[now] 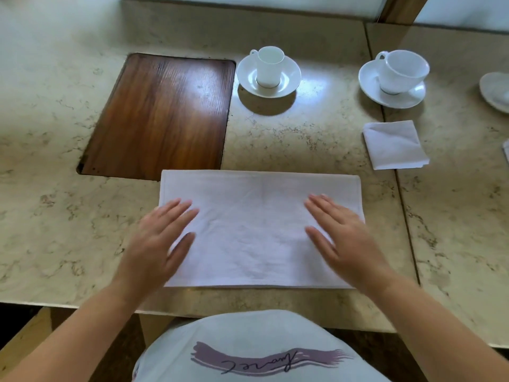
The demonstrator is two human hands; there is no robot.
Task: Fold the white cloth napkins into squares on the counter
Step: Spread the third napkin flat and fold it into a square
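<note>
Marble, pale beige with brown veining, makes up the counter [55,221] in front of me; I am looking down at it from above. Far left of the scene there is only bare stone; then, set flush into the counter, a dark wooden panel [162,114] with rounded corners. My left hand [157,244] lies flat, palm down, fingers straight and slightly spread; its fingertips rest on the left part of a white cloth napkin [256,230], while the heel of the hand hangs just past the napkin's left edge. That napkin sits at the near middle of the counter, laid out as a wide rectangle with a faint crease running down its centre; its top left corner overlaps the near edge of the wooden panel. Behind it stands a tall white cup [269,66] on a white saucer [268,75]. My right hand [347,238] is also flat and open, palm down on the napkin's right part, holding nothing. Farther right lies a second napkin [395,144], already folded into a small square; beyond it a wider white cup [403,71] sits on its own saucer [391,89]. At the right edge, part of a pale dish [495,91] shows. My light shirt [256,351] fills the bottom.
</note>
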